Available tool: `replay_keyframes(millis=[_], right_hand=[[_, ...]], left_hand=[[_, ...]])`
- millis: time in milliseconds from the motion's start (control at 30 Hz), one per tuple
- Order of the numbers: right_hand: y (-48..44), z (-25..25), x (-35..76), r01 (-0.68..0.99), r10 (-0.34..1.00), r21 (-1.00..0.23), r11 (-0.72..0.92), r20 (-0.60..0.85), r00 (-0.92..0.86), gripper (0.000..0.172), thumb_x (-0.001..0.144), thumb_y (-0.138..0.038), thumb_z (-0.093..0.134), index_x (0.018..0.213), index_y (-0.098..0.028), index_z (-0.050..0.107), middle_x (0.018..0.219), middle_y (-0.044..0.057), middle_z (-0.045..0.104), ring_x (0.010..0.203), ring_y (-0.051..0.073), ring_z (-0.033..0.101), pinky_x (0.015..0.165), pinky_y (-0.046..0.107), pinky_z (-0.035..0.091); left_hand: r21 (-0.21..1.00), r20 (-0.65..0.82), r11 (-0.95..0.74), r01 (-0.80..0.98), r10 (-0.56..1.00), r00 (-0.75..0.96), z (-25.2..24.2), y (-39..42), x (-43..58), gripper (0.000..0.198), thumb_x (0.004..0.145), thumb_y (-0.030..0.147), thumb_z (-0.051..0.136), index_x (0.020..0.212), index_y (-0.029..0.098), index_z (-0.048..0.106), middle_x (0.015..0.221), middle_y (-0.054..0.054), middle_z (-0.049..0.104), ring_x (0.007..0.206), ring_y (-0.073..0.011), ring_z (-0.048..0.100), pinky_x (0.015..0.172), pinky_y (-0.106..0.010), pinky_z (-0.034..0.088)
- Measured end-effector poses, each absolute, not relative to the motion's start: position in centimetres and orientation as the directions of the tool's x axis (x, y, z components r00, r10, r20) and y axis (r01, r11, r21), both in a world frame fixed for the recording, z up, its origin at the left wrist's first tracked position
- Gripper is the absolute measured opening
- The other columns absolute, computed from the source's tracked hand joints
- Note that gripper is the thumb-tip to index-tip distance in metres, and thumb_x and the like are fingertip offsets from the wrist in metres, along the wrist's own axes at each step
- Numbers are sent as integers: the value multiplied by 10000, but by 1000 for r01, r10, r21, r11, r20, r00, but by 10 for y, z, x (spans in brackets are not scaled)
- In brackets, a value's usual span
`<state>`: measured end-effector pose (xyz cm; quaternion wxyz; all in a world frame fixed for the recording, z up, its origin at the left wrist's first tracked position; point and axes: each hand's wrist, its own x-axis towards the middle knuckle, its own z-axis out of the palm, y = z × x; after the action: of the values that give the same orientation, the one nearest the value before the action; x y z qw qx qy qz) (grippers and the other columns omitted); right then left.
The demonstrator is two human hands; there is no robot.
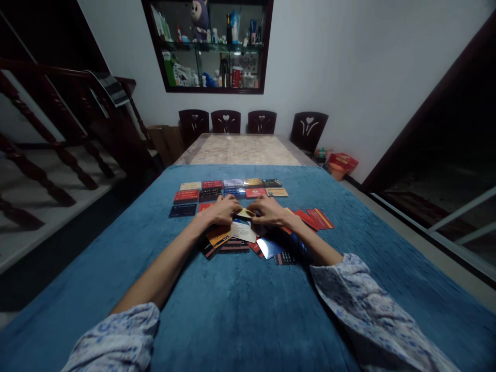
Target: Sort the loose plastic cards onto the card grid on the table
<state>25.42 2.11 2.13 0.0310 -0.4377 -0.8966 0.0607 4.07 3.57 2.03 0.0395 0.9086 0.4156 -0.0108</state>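
Note:
Both my hands meet over a loose heap of cards (248,240) on a blue cloth (240,310). My left hand (221,210) and my right hand (269,212) have curled fingers, and together they pinch a tan card (245,212) between them. Beyond my hands, several cards (232,188) lie in neat rows, red, dark, blue and tan. A few red cards (314,218) fan out to the right of my right wrist. The cards under my palms are partly hidden.
The blue cloth covers the near part of a long table; its bare marbled top (240,150) shows beyond. Several dark chairs (253,122) stand at the far end under a glass wall cabinet (211,46). A wooden staircase (58,134) rises at the left.

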Motion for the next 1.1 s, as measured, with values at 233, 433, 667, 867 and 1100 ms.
replay_keyframes(millis=[233,433,667,867,1100], right_hand=[[33,11,268,728,756,-224,648,76,-650,340,841,-349,590,1118,-206,726,1033,57,725,997,227,542,864,314,362],[41,3,272,686,718,-214,695,153,-679,294,835,-353,646,1078,-226,754,1021,74,731,968,232,552,846,323,371],[39,1,272,716,733,-188,672,302,-609,225,887,-194,589,1016,-196,774,941,92,752,935,224,574,835,332,404],[39,-2,269,770,766,-177,612,373,-523,248,952,-218,541,1058,-208,765,1027,90,758,940,216,609,832,324,416],[44,-10,268,799,775,-196,569,453,-441,238,963,-264,559,1086,-215,757,1028,91,741,962,214,613,839,317,420]], left_hand=[[66,-59,-690,720,718,693,24,38,40,214,821,140,538,895,228,719,1099,-93,650,1152,-297,458,977,-493,347],[55,-60,-687,724,722,689,26,38,38,224,855,193,529,933,208,738,1048,-111,627,1111,-298,494,925,-464,390],[147,77,-681,717,731,678,17,52,34,324,778,80,549,981,213,762,959,-80,697,1017,-246,593,898,-352,434],[180,249,-690,701,722,646,6,56,37,357,746,9,515,942,153,776,940,-99,744,898,-220,653,826,-300,486],[249,316,-670,699,739,596,3,55,38,341,771,35,536,985,145,777,960,-98,757,901,-220,679,845,-313,514]])
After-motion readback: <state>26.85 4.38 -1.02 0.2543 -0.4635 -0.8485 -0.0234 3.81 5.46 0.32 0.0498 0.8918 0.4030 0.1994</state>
